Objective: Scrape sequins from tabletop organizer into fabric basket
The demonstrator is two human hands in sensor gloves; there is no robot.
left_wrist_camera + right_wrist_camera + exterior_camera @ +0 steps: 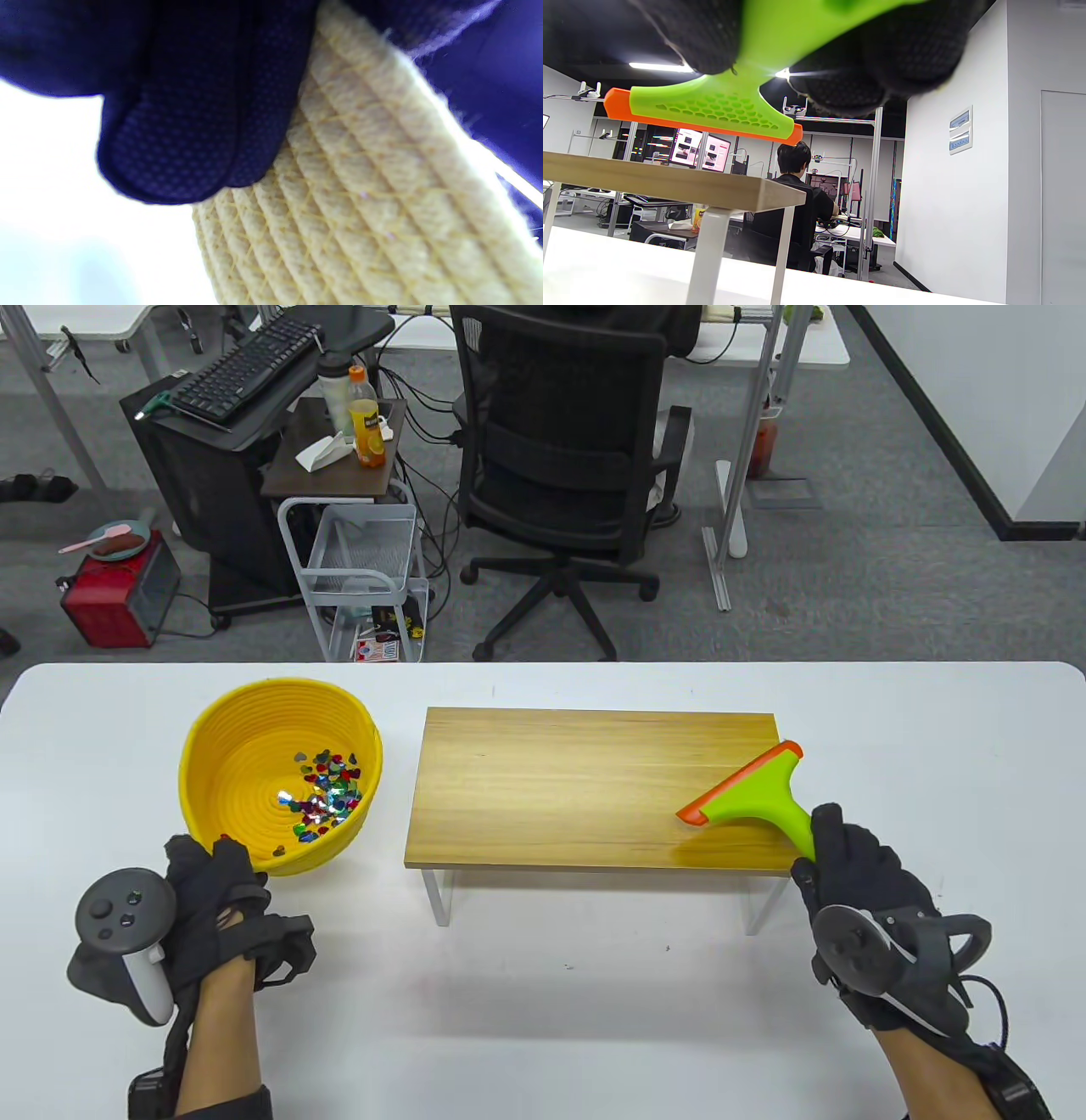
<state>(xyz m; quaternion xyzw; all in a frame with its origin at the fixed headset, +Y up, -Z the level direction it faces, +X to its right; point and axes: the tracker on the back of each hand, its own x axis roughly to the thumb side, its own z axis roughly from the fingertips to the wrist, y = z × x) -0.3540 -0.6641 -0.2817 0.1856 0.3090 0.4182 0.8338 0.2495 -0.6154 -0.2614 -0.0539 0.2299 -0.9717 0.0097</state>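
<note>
Beyond the white table (543,1001), a black office chair (564,475), a wire cart (361,560) and a red heater (119,589) stand on the grey floor, none of them between the hands and the work. The yellow coiled fabric basket (280,776) sits left of the wooden tabletop organizer (585,789), tilted, with multicoloured sequins (327,797) pooled inside, and the left hand (212,908) grips its near rim. The right hand (857,874) has its fingers (704,38) closed around the handle of the green scraper (755,797), whose orange blade runs diagonally over the organizer's right end, held just above the board, handle pointing back toward the hand.

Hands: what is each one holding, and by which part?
The right hand grips the green scraper by its handle, blade clear of the wooden organizer. The left hand grips the yellow basket at its near rim.
</note>
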